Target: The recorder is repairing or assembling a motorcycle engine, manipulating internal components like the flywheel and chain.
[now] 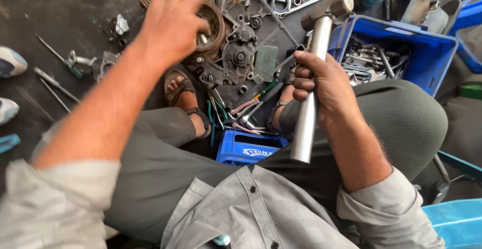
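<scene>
Head view: person sitting over the floor [60, 13].
Right hand [321, 86]: grip clenching a metal hammer [314, 73].
Left hand [173, 20]: fingers spreading, released, over an engine casing [236, 53].

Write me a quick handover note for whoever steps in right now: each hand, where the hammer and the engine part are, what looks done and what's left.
Right hand: closed around the metal handle of the hammer, head raised above the blue crate of tools.
Left hand: open, fingers spread, over the round rotor on the engine case; contact unclear.
Engine case lies on the dark floor between the sandalled feet, with pliers and screwdrivers beside it.
Done: case is open, inner parts exposed.
Left: the hammer head is off the case; loose tools and small parts lie scattered on the floor.
</scene>
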